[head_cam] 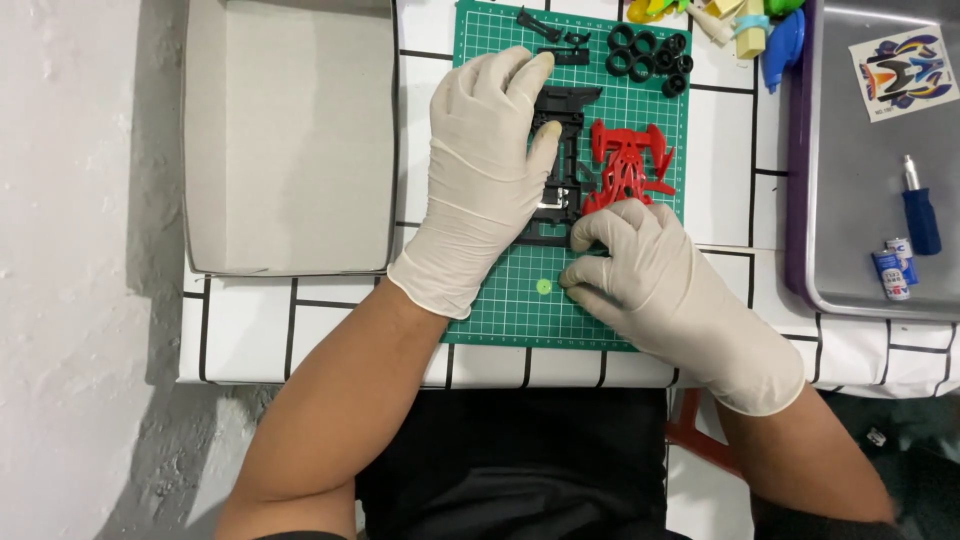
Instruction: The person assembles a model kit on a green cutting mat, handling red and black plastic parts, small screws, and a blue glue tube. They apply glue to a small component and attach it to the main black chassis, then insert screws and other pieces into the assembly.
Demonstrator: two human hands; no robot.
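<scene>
White-gloved left hand (487, 170) lies flat, fingers spread, pressing black chassis frame (562, 160) onto green cutting mat (520, 300). Right hand (640, 268) curled, fingertips pinched at frame's lower edge; red body shell (628, 168) just above knuckles. Small green gear (543, 287) beside right thumb. Black tyres (648, 55) well beyond fingers.

It looks like a home hobby corner: a green cutting mat (500, 310) on a grid-pattern tablecloth (250, 330), a metal tray (850, 250) holding a small screwdriver (920, 215).
</scene>
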